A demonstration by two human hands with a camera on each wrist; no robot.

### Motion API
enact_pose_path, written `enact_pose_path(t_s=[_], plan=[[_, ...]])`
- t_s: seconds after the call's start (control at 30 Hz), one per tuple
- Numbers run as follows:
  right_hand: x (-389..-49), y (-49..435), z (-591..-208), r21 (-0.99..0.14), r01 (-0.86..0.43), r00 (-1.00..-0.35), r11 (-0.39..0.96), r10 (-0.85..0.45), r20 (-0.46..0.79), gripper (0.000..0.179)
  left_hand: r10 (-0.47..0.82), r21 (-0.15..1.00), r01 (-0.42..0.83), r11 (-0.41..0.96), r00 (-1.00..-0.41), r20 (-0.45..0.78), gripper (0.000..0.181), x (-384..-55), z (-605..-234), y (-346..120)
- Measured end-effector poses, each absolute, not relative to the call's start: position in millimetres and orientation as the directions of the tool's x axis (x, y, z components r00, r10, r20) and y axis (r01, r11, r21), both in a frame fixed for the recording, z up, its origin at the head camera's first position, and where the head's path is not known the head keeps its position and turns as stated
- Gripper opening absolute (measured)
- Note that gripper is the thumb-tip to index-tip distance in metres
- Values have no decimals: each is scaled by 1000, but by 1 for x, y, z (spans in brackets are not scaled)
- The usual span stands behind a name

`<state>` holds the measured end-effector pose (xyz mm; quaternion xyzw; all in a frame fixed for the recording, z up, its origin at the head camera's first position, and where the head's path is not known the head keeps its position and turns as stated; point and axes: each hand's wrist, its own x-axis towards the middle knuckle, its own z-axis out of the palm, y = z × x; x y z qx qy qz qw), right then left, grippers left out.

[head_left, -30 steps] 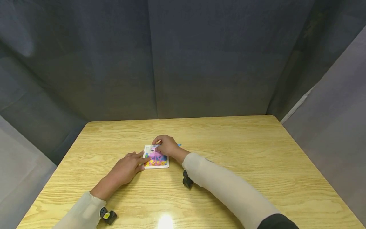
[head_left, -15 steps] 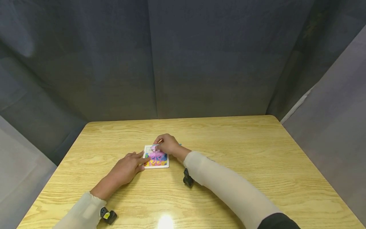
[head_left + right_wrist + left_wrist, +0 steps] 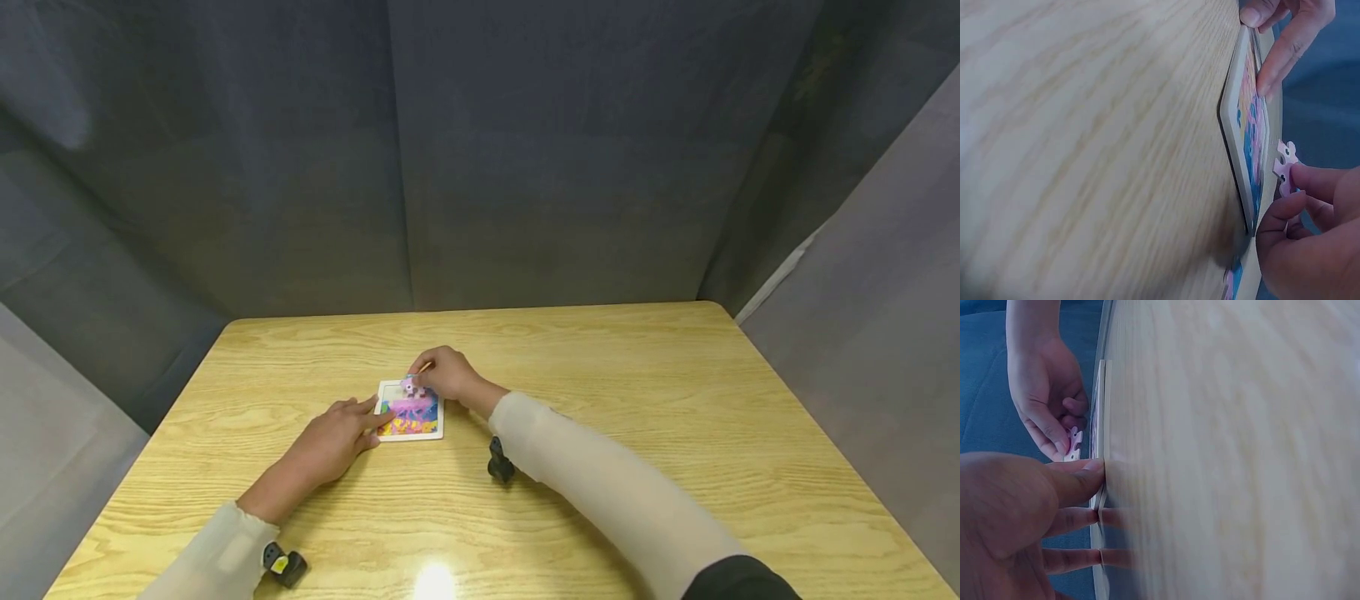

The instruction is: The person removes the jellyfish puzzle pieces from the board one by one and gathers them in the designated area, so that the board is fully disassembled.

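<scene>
A small jigsaw puzzle board with a white frame and a pink, blue and yellow picture lies on the table. My left hand rests at its left side, with the index finger stretched over the picture and the thumb by the near corner. Thumb and fingers of my right hand pinch a pink puzzle piece with dark eye-like dots. That piece is tilted and held above the upper part of the board, where a pale bare patch shows in the picture.
Another blue and pink piece lies on the wooden table beside the board, hidden behind the right hand in the head view. Dark curtains hang behind the table's far edge.
My right hand has moved slightly up and to the right, raising the pink piece off the picture and tilting it. The left hand and the board have stayed put.
</scene>
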<state>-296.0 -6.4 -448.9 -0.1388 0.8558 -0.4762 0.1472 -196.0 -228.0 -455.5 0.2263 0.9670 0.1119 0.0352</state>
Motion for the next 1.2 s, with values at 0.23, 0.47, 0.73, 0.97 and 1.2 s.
enact_pose_path(t_s=[0.23,0.47,0.73,0.97,1.2], plan=[[-297,5,-446,-836,-122,-921,535,-375,-106,8,447,231,432,872,-894,-13,46,-196,-456,-228],[-297,19,-445,-831,-136,-911,539,-398,-109,12,455,238,442,865,-890,-2,46,-196,-457,-229],[-300,37,-446,-846,-108,-900,523,-413,-140,13,450,239,435,868,-893,-11,46,-197,-456,-230],[-303,52,-446,-855,-107,-895,508,-423,-139,14,453,242,439,865,-891,-5,46,-197,-457,-232],[-307,67,-448,-844,-112,-900,524,-413,-137,12,455,239,441,865,-890,-6,47,-196,-458,-233]])
